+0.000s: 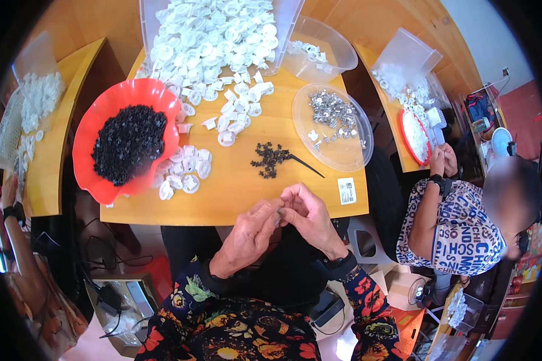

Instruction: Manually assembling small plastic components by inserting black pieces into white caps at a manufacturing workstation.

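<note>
My left hand [247, 234] and my right hand [307, 213] meet fingertip to fingertip at the near edge of the wooden table [235, 192], pinching a tiny part between them that the fingers mostly hide. Just beyond them lies a small heap of black parts [270, 159] with a thin black stick [307, 165] beside it. A red bowl [87, 150] of small black pieces sits to the left. Loose white plastic caps [186, 168] lie next to it, spilling from a clear bin [214, 36] at the back.
A clear round lid [343, 153] holds small metal parts at right; a clear bowl [331, 45] stands behind it. A person in a patterned shirt [457, 228] works at another table on the right. Another person's arm [12, 228] shows at left.
</note>
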A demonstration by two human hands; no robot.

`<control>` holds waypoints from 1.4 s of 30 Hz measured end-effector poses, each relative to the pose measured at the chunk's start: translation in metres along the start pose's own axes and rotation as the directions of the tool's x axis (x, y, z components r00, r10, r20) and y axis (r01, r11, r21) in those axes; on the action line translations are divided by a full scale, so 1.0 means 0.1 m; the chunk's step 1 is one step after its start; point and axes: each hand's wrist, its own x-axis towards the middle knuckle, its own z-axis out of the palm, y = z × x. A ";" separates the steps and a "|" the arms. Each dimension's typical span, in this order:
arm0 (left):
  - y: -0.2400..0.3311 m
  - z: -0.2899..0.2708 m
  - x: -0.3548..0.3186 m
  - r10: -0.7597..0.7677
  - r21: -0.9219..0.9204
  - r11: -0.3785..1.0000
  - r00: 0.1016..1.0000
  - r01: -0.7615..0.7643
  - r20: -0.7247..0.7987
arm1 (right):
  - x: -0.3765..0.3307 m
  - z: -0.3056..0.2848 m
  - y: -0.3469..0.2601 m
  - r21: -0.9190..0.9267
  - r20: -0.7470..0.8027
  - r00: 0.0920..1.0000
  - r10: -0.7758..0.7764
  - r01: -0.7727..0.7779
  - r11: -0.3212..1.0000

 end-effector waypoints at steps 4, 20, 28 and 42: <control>0.03 -0.08 0.11 -0.241 -0.299 0.913 0.958 0.278 0.157 | 0.01 -0.05 -0.04 -0.062 -0.009 1.000 0.029 -0.029 0.998; 0.04 -0.07 0.15 -0.329 -0.728 0.554 0.910 0.404 0.254 | 0.01 -0.09 0.08 0.064 -0.084 0.995 -0.049 0.054 0.996; 0.00 0.01 0.08 -0.260 -0.718 0.610 0.941 0.334 0.216 | -0.04 -0.10 0.06 0.086 -0.041 0.993 -0.110 0.113 0.990; 0.08 0.11 0.10 -0.381 -0.664 0.663 0.919 0.346 0.098 | 0.01 -0.16 0.16 0.338 0.010 0.991 -0.131 0.120 0.933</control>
